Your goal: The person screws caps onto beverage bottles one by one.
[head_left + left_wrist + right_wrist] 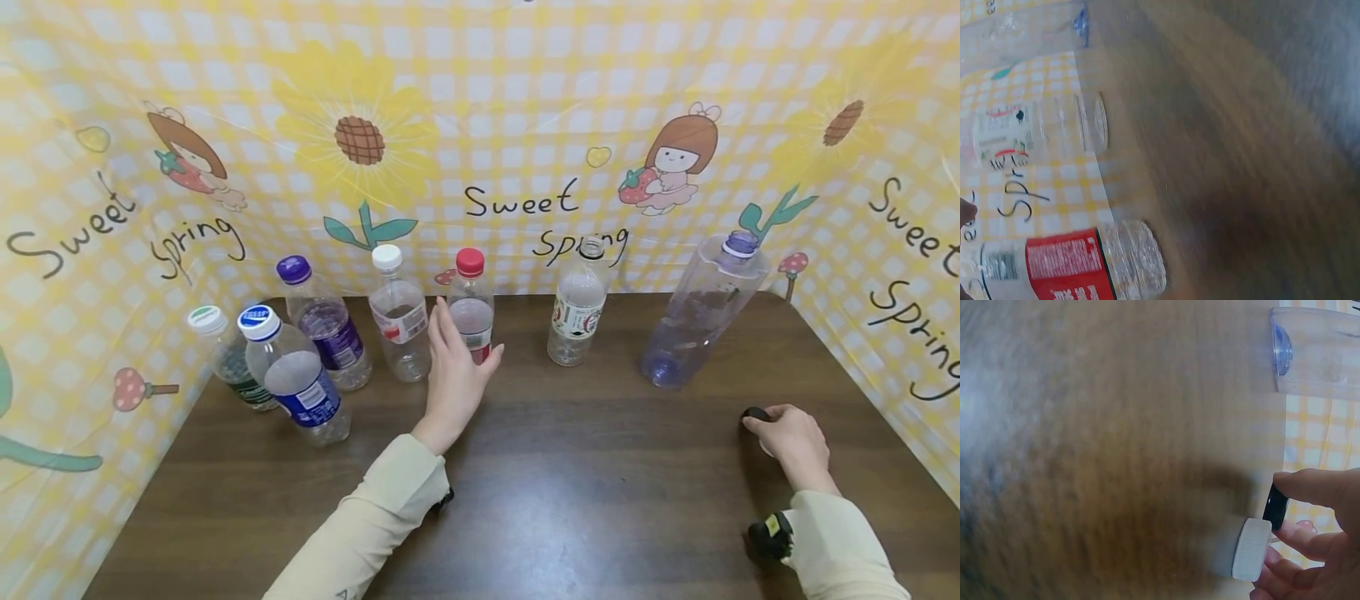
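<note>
Left hand (457,375): raised at the red-capped bottle (471,315), with straight fingers spread apart from the thumb. Not curled round it; cannot tell if touching.
Right hand (798,442): pinches a small black cap (1277,507) between thumb and finger, close above the table (570,500), near the right side.
White cap (1252,550): lies on the table just beside the black cap, with tiny ridges round the edge, right by the other fingers. Cannot tell if touching them.
Red-capped bottle: stands near the back of the table, around the middle, with a red and white label.
White-capped bottle (401,317): stands just left of the red-capped bottle.
Purple-capped bottle (333,333): stands farther left, with a purple label.
Blue-capped bottle (306,396): stands in front of the purple-capped one, with a blue label.
Green-labelled bottle (240,371): stands farthest left, partly hidden.
Clear open bottle (577,312): stands right of the red-capped bottle.
Big purple-tinted bottle (697,308): stands open, farthest right.
Checked cloth (517,50): hangs behind, yellow and white, with big sunflowers.
</note>
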A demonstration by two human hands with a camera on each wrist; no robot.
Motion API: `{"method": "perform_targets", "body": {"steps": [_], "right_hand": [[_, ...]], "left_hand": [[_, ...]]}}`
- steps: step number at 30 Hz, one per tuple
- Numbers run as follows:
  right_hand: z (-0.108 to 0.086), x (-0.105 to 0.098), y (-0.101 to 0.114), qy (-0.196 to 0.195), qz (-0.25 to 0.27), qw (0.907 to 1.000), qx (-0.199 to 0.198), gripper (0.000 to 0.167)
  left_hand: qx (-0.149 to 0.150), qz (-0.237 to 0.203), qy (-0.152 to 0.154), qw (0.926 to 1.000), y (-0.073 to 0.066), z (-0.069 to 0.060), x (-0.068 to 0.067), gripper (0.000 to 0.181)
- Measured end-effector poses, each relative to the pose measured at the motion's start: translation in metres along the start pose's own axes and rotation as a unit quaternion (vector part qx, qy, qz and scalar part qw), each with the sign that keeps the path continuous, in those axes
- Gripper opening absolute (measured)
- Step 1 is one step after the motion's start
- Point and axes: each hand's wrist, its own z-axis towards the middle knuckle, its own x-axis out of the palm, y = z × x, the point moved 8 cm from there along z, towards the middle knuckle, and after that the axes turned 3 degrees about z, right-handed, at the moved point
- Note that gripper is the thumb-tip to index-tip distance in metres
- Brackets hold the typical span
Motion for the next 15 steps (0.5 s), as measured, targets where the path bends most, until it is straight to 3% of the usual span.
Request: {"method": "perform_targets", "body": {"steps": [3, 5, 7, 10, 12, 13, 15], "right_hand": [[-0.001, -0.002, 0.0, -0.003, 0.009, 0.9999, -0.006, 0.056], [-0.001, -0.005, 0.001, -0.01, 0.015, 0.9997, -0.017, 0.056], [-0.003, -0.009, 0.002, -0.019, 0.02, 0.9992, -0.029, 0.055], [-0.004, -0.016, 0.004, -0.034, 0.028, 0.9981, -0.042, 0.055], [-0.004, -0.02, 0.006, -0.043, 0.033, 0.9976, -0.043, 0.054], [-0.005, -0.022, 0.007, -0.048, 0.034, 0.9974, -0.043, 0.054], [-0.006, -0.025, 0.01, -0.053, 0.038, 0.9971, -0.039, 0.054]], "left_hand": [[0.035, 0.02, -0.026, 0.9989, -0.009, -0.009, -0.001, 0.103], [0.081, 0.037, -0.053, 0.9946, -0.019, -0.016, -0.002, 0.103], [0.143, 0.058, -0.085, 0.9844, -0.031, -0.024, -0.001, 0.101], [0.24, 0.075, -0.122, 0.9602, -0.05, -0.036, 0.003, 0.096], [0.279, 0.073, -0.125, 0.9492, -0.06, -0.039, 0.009, 0.091], [0.286, 0.066, -0.116, 0.949, -0.063, -0.038, 0.012, 0.088], [0.274, 0.048, -0.076, 0.9574, -0.067, -0.032, 0.02, 0.081]]}}
